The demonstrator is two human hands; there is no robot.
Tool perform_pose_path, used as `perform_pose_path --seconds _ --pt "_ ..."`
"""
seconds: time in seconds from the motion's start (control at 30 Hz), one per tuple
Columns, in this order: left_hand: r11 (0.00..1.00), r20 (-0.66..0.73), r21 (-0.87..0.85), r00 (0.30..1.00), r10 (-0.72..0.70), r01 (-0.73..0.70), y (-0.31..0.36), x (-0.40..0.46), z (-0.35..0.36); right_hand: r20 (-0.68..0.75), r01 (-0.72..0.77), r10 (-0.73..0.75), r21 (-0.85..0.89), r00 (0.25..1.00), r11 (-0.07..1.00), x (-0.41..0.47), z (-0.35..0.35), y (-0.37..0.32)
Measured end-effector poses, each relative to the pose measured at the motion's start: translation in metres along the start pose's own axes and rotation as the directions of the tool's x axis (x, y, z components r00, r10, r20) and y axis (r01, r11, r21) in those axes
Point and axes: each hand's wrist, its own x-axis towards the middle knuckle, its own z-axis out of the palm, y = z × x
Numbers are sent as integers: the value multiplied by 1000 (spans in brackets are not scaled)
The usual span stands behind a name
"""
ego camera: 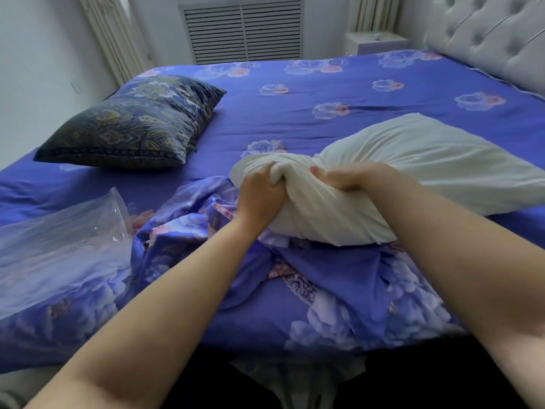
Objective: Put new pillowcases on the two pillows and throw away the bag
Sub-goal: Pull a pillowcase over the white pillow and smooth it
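left hand (pixel 261 190) fingers grip bunched end of white pillow (pixel 413 172) | right hand (pixel 351 177) fingers curled on same end | pillow lies toward bed (pixel 295 84) near edge, over crumpled floral pillowcase (pixel 339 284) | clear bag (pixel 59 249) at near-left | patterned pillow (pixel 132 125) at far-left corner

There is one view only, from the camera on my head, looking forward and down across the bed (pixel 295 119) toward the far wall. It sits close above my forearms, wide-angled.
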Motion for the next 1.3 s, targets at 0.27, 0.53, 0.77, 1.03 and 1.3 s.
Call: perform_pose_path --seconds 0.27,0.53,0.77,1.03,1.3 --pt "880 125 -111 885 -448 461 -60 24 -22 229 315 -287 -98 930 944 -55 -13 -41" --pt "863 344 171 792 -504 475 -97 20 -9 3 297 -333 -458 943 838 -15 46 -46" --pt "867 151 488 969 -195 98 -53 41 -25 217 255 -208 -220 954 941 40 16 -55" --pt "769 651 577 723 -231 -274 -57 61 1 299 185 -122 -190 946 964 81 -1 -55" --pt "788 646 615 569 -509 6 -109 114 35 113 199 -180 -194 977 961 105 20 -43"
